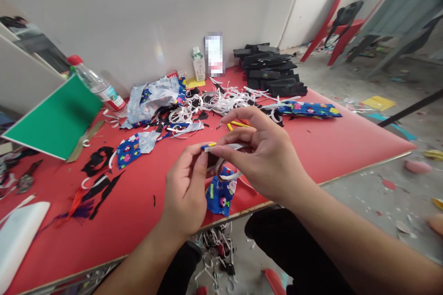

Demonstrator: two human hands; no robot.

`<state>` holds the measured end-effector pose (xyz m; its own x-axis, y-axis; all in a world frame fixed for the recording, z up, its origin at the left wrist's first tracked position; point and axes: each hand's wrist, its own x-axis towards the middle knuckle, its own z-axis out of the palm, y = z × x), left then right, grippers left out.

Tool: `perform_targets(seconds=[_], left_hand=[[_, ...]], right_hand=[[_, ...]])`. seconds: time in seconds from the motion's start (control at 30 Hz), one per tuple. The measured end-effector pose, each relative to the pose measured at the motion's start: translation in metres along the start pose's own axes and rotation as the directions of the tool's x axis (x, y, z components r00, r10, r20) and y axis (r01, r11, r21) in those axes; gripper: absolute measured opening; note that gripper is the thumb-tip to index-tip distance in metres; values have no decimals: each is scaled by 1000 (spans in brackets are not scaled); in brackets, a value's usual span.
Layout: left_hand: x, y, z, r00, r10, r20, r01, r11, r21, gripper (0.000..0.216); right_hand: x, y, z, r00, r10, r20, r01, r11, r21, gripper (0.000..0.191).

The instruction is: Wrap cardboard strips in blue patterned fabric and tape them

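Note:
My left hand is closed round a small piece of blue patterned fabric that hangs below it over the near edge of the red table. My right hand pinches a white backing strip at the fabric's top edge, thumb and forefinger meeting my left fingertips at the blue and yellow corner. The strip curls down between both hands. A yellow-handled tool lies just beyond my right hand.
A heap of white curled strips and blue fabric pieces covers the table's far middle. Black stacked pouches sit at the back right, a green board and a plastic bottle at left. Red chair beyond.

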<state>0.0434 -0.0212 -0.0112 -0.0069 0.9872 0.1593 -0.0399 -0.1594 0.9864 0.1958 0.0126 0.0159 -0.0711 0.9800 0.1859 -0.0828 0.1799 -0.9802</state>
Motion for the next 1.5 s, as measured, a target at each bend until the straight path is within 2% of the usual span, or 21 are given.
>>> perform_targets(seconds=[0.13, 0.3, 0.5, 0.7, 0.77, 0.87, 0.93, 1.0, 1.07, 1.2, 1.5], left_hand=[[-1, -3, 0, 1000, 5, 6, -5, 999, 41, 22], [-2, -5, 1, 1000, 5, 7, -6, 999, 38, 22], [-4, -4, 0, 990, 123, 65, -125, 992, 31, 16], [-1, -9, 0, 977, 192, -96, -173, 969, 179, 23], [0, -11, 1, 977, 163, -137, -137, 974, 182, 27], [2, -13, 1, 986, 82, -145, -56, 983, 174, 30], [3, -13, 0, 987, 57, -149, -30, 984, 175, 32], [5, -12, -3, 984, 45, -172, -16, 986, 164, 33], [7, -12, -6, 982, 23, -188, 3, 991, 137, 33], [9, -15, -11, 982, 6, -188, 22, 989, 143, 35], [5, -16, -10, 973, 41, -229, -6, 989, 151, 39]], right_hand=[[2, 0, -1, 998, 52, 34, -54, 998, 38, 36], [2, 1, 2, 998, 54, 34, -55, 998, 35, 36], [0, 1, 4, 999, 42, 14, -42, 999, 14, 34], [-1, 6, 6, 993, 84, 86, -88, 995, 42, 33], [0, 7, 5, 989, 113, 98, -112, 994, -8, 29], [-1, 5, 1, 990, 112, 85, -89, 966, -242, 12], [0, 3, -4, 998, 64, 29, -43, 886, -461, 6], [1, 1, -9, 1000, 19, -19, -27, 801, -598, 9], [4, 1, -13, 1000, 9, -29, -25, 790, -612, 10], [9, 5, -17, 1000, -9, 12, 14, 847, -531, 10], [8, 7, -16, 999, -54, -4, 42, 830, -556, 6]])
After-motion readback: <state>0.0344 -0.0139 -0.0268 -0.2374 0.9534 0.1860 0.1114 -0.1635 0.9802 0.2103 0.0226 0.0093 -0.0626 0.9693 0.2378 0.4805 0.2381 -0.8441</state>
